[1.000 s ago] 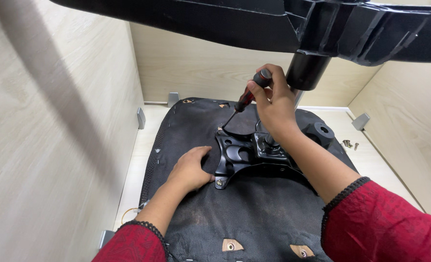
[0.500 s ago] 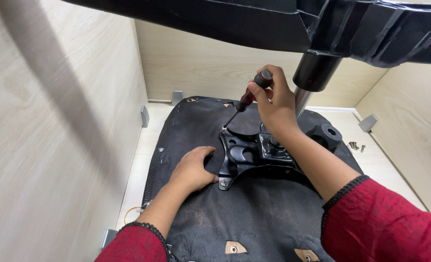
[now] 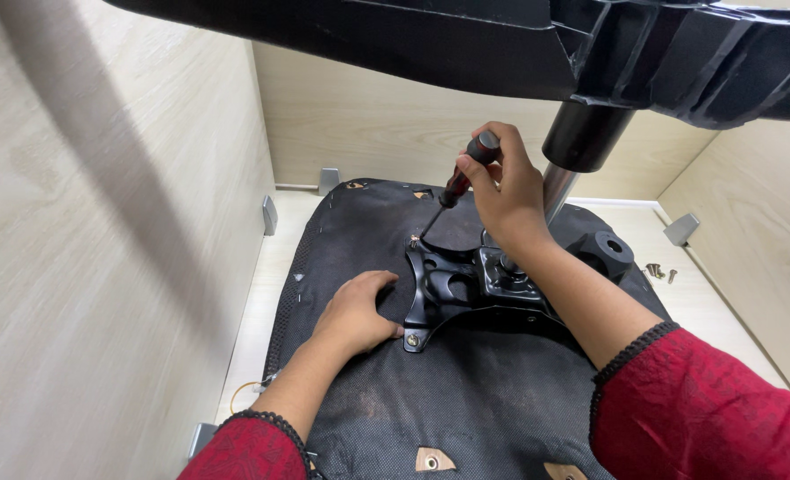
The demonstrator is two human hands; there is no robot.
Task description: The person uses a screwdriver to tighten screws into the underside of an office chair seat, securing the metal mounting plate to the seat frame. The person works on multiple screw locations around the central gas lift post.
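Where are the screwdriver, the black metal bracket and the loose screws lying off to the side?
screwdriver (image 3: 459, 182), head view, on its dark red handle.
black metal bracket (image 3: 444, 289), head view, on its left plate.
loose screws (image 3: 655, 270), head view, on the larger screw.

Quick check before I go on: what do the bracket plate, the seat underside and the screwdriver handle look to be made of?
Bracket plate: seems to be stamped metal with a glossy black coat; it shows hard edges and highlights.
Seat underside: black woven fabric, matte, with visible mesh texture.
Screwdriver handle, held in the right hand: dark red and black, probably plastic or rubber; shiny.
The left hand rests on the fabric.
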